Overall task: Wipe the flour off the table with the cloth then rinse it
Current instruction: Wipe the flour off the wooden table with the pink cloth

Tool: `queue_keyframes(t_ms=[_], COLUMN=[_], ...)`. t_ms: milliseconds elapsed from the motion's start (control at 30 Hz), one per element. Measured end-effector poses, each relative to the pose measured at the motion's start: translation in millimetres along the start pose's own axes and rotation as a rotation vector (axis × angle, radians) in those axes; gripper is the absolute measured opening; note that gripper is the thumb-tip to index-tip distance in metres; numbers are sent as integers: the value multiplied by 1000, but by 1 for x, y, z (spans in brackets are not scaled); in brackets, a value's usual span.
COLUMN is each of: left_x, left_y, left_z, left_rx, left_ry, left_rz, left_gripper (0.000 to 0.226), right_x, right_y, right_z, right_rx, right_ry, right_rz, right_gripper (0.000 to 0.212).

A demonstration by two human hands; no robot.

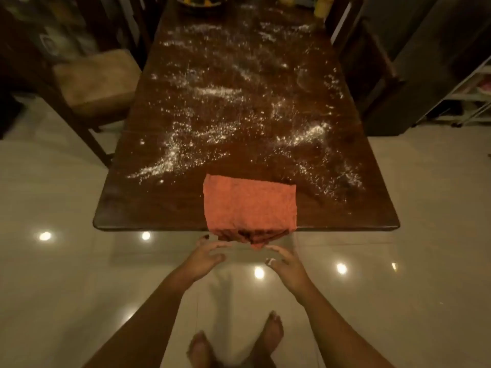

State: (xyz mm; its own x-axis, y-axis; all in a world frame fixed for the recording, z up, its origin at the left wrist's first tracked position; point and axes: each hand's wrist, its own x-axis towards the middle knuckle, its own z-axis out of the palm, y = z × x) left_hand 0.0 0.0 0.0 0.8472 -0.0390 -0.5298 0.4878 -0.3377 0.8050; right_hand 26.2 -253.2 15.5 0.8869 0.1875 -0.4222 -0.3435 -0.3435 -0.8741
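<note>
A folded orange cloth [249,205] lies on the near edge of a dark wooden table [148,213], its lower end hanging over the edge. White flour [212,134] is scattered over most of the tabletop beyond the cloth. My left hand [206,257] is just below the table edge, fingers loosely spread, close under the cloth's hanging end at its left. My right hand [285,261] reaches to the hanging end from the right, fingers relaxed. Neither hand holds anything; whether the fingertips touch the cloth is unclear.
A cushioned wooden chair [95,81] stands at the table's left side, another chair [356,49] at the right. A bowl [199,1] and yellow containers [322,6] stand at the far end. A white rack [473,96] is at right. My bare feet [236,343] stand on glossy tiles.
</note>
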Motion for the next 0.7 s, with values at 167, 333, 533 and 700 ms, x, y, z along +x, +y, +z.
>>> queue_keyframes(t_ms=[167,333,533,700], left_x=[24,17,-23,-46], left_y=[-5,-7,-13,1], left_z=[11,31,37,30], left_rx=[-66,-132,-255,-277], left_ry=[53,155,291,410], left_rz=[-3,55,26,-39], left_gripper=[38,31,15,31], right_x=[29,40,24,16], right_y=[19,20,25,6], right_z=[-1,-11,-25,-44], right_rx=[66,66,-53,-94], right_ry=[-80,-133,-153,-75], right_rz=[5,4,-28,-56], right_gripper=[38,38,48,49])
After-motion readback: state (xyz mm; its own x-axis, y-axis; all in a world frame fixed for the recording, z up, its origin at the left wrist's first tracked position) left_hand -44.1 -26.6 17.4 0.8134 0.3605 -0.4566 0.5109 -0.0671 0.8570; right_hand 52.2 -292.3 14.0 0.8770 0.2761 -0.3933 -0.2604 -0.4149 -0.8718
